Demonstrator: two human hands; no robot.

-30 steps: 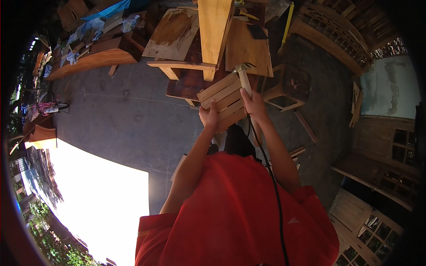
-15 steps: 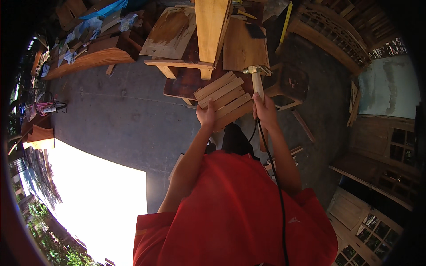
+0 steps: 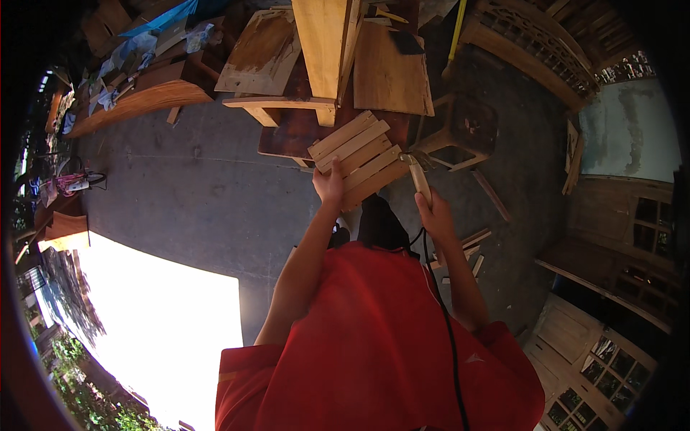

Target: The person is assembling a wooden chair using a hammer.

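My left hand [image 3: 329,185] grips the lower left edge of a small slatted wooden panel [image 3: 359,159], its thumb lying on top of a slat. The panel is held tilted in front of my body, with several light slats side by side. In my right hand [image 3: 436,215] is a claw hammer [image 3: 420,177] with a pale wooden handle, the fingers wrapped round it. The hammer's head is at the panel's right edge; whether it touches the wood I cannot tell.
Beyond the panel stands a dark wooden table [image 3: 287,138] bearing a yellowish wooden frame [image 3: 321,57] and flat boards [image 3: 390,72]. A dark stool [image 3: 471,126] is to its right. Wood strips [image 3: 471,248] lie on the floor at right. A black cable [image 3: 448,323] runs down my shirt.
The hammer has come down toward the panel's right edge, and my right hand has lowered with it. The left hand keeps its hold on the panel.
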